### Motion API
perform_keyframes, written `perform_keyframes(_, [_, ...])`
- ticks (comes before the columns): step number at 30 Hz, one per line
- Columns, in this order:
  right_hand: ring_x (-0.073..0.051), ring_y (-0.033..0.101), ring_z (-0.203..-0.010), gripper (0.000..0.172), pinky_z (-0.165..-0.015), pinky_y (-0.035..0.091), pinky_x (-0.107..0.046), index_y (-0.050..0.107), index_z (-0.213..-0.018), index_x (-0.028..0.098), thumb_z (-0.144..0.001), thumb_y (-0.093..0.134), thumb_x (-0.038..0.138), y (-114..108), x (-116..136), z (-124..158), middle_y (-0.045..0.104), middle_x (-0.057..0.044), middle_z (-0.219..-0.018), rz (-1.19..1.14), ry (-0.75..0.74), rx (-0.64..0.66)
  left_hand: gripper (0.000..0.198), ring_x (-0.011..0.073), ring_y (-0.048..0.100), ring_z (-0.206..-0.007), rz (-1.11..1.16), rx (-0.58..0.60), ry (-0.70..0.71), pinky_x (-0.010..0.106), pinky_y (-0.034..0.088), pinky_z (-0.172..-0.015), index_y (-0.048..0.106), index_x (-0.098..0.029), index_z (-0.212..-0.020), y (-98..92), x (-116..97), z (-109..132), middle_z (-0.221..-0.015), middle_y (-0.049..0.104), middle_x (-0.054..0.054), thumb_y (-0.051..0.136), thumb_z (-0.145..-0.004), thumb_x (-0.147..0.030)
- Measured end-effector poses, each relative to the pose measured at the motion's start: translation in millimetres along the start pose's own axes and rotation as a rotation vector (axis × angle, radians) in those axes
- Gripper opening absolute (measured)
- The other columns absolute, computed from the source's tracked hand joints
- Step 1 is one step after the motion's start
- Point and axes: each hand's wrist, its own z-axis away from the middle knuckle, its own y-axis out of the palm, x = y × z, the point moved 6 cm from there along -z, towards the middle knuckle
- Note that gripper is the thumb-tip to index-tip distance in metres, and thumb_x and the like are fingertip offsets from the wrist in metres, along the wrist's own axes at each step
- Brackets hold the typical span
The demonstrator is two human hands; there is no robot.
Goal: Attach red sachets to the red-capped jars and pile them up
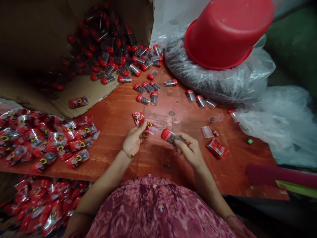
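Note:
My left hand pinches a small red and clear printed sachet by its edge, just above the red-brown table. My right hand is closed round a small clear tube with a red cap, the cap pointing left towards the sachet. The two hands are close together near the middle of the table, with a small gap between tube and sachet. A gold bangle sits on my left wrist.
A heap of filled red sachets covers the table's left, with more below. Red-capped tubes spill from a cardboard box. A red tub rests on a plastic bag of dark bits. Loose tubes, a small red packet.

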Motion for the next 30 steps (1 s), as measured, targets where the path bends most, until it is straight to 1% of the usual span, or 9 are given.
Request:
perform_keyframes(3, [-0.009, 0.043, -0.05, 0.017, -0.048, 0.032, -0.021, 0.061, -0.073, 0.015, -0.071, 0.049, 0.026, 10, 11, 1, 0.051, 0.003, -0.056, 0.023, -0.035, 0.073, 0.041, 0.0066, 0.056, -0.049, -0.043, 0.019, 0.037, 0.016, 0.039, -0.046, 0.065, -0.014, -0.065, 4.5, 0, 3, -0.057, 0.065, -0.001, 0.082, -0.043, -0.044])
perform_keyframes(6, [-0.009, 0.042, -0.051, 0.017, -0.048, 0.032, -0.021, 0.062, -0.072, 0.015, -0.069, 0.05, 0.026, 15, 11, -4, 0.051, 0.002, -0.056, 0.011, -0.04, 0.084, 0.043, 0.0062, 0.054, -0.048, -0.084, 0.021, 0.091, 0.017, 0.039, -0.047, 0.066, -0.013, -0.061, 6.5, -4, 7, -0.056, 0.065, -0.001, 0.082, -0.038, -0.045])
perform_keyframes(10, [-0.008, 0.038, -0.046, 0.018, -0.044, 0.03, -0.021, 0.061, -0.072, 0.016, -0.072, 0.051, 0.03, 20, 7, -7, 0.047, 0.004, -0.052, -0.115, -0.019, 0.082, 0.039, 0.0075, 0.054, -0.052, -0.131, 0.046, 0.177, 0.02, 0.041, -0.053, 0.067, -0.012, -0.062, 10.2, -9, 11, -0.06, 0.066, 0.001, 0.082, -0.042, -0.042])
perform_keyframes(13, [-0.008, 0.038, -0.045, 0.017, -0.043, 0.03, -0.02, 0.06, -0.074, 0.017, -0.073, 0.053, 0.032, 24, 6, -6, 0.047, 0.004, -0.052, -0.169, -0.011, 0.087, 0.038, 0.0088, 0.056, -0.057, -0.093, 0.061, 0.213, 0.022, 0.044, -0.06, 0.067, -0.013, -0.067, 13.9, -8, 12, -0.063, 0.066, 0.0, 0.082, -0.043, -0.039])
perform_keyframes(17, [-0.007, 0.038, -0.042, 0.021, -0.04, 0.031, -0.02, 0.059, -0.082, 0.017, -0.078, 0.052, 0.036, 34, -1, -6, 0.046, 0.005, -0.054, -0.24, 0.003, 0.121, 0.039, 0.0092, 0.057, -0.061, -0.03, 0.064, 0.202, 0.024, 0.046, -0.066, 0.066, -0.013, -0.068, 17.2, 2, 9, -0.067, 0.066, -0.001, 0.084, -0.04, -0.034])
perform_keyframes(21, [-0.007, 0.04, -0.044, 0.025, -0.042, 0.035, -0.02, 0.055, -0.093, 0.018, -0.082, 0.049, 0.04, 44, -13, -8, 0.047, 0.005, -0.059, -0.292, -0.008, 0.039, 0.036, 0.0078, 0.057, -0.061, 0.014, 0.086, 0.208, 0.022, 0.045, -0.068, 0.066, -0.013, -0.069, 20.3, 9, 7, -0.068, 0.067, -0.001, 0.083, -0.043, -0.031])
perform_keyframes(23, [-0.008, 0.043, -0.05, 0.025, -0.047, 0.038, -0.021, 0.054, -0.093, 0.018, -0.084, 0.049, 0.04, 47, -14, -8, 0.049, 0.004, -0.063, -0.273, -0.044, -0.032, 0.035, 0.0069, 0.056, -0.06, 0.032, 0.102, 0.227, 0.021, 0.045, -0.067, 0.065, -0.013, -0.069, 22.3, 10, 8, -0.067, 0.066, -0.002, 0.083, -0.044, -0.029])
perform_keyframes(25, [-0.008, 0.044, -0.052, 0.024, -0.049, 0.039, -0.021, 0.052, -0.091, 0.019, -0.085, 0.047, 0.041, 52, -13, -9, 0.049, 0.004, -0.063, -0.26, -0.053, -0.05, 0.034, 0.007, 0.056, -0.06, 0.048, 0.119, 0.23, 0.02, 0.044, -0.065, 0.065, -0.014, -0.069, 24.2, 10, 9, -0.066, 0.066, -0.001, 0.083, -0.045, -0.03])
perform_keyframes(30, [-0.007, 0.037, -0.042, 0.025, -0.041, 0.035, -0.02, 0.049, -0.09, 0.019, -0.085, 0.045, 0.044, 67, -10, -9, 0.044, 0.007, -0.056, -0.339, 0.018, 0.086, 0.038, 0.009, 0.053, -0.054, 0.046, 0.135, 0.192, 0.021, 0.042, -0.054, 0.064, -0.012, -0.062, 25.5, 11, 9, -0.06, 0.063, 0.001, 0.079, -0.049, -0.044])
